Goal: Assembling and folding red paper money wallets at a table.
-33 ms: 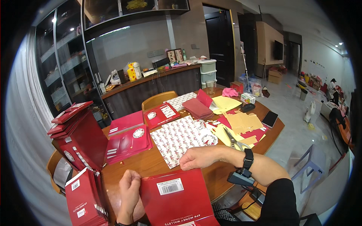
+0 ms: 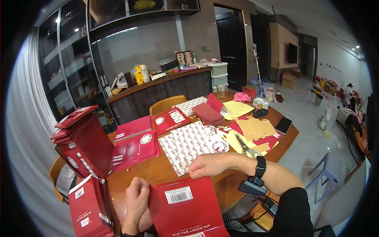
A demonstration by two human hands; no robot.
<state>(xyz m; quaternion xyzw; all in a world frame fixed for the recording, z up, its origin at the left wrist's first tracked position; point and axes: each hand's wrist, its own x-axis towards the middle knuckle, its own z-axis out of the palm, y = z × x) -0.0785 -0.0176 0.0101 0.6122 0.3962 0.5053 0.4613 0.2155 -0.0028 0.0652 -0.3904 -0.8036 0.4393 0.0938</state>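
Observation:
A red cardboard packet (image 2: 183, 215) with a white barcode label is in front of me, its lower end cut off by the picture's edge. My left hand (image 2: 137, 197) closes its fingers on the upper left corner. At the upper right corner, my right hand (image 2: 208, 165) is closed in a pinch, the fingertips partly hidden. Beyond my hands lies a white sheet (image 2: 181, 148) with a red pattern. Scissors (image 2: 246, 148) lie near my right wrist on yellow and red paper pieces.
Red packets (image 2: 89, 209) are stacked at the near left, beside larger standing red packages (image 2: 85, 146). Flat red-pink sheets (image 2: 134, 148) lie behind them. Cardboard scraps (image 2: 256, 128) and a phone (image 2: 283, 125) are toward the right table edge. A grey stool (image 2: 327, 170) stands on the floor.

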